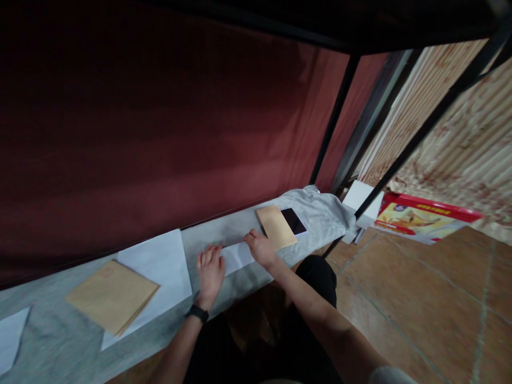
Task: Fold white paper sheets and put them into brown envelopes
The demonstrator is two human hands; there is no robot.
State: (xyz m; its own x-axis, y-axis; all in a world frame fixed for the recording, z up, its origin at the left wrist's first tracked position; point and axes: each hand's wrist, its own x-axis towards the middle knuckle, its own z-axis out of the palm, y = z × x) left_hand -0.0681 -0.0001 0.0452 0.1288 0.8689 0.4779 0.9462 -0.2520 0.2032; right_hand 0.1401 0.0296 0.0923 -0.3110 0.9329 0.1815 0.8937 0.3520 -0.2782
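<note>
A small folded white paper (237, 255) lies on the grey cloth-covered table (60, 341). My left hand (210, 271) rests flat on the cloth, fingers stretched out, touching the paper's left end; a black watch is on that wrist. My right hand (261, 247) presses down on the paper's right end with its fingers curled on it. Just beyond my right hand lies a brown envelope (276, 226), and a dark phone (293, 221) lies beside it on white paper.
A stack of brown envelopes (112, 294) sits on a large white sheet (160, 266) at the left. Another white sheet (10, 336) shows at the far left edge. A dark red curtain hangs behind. A white box (360, 200) and a red box (424, 216) sit right, above the tiled floor.
</note>
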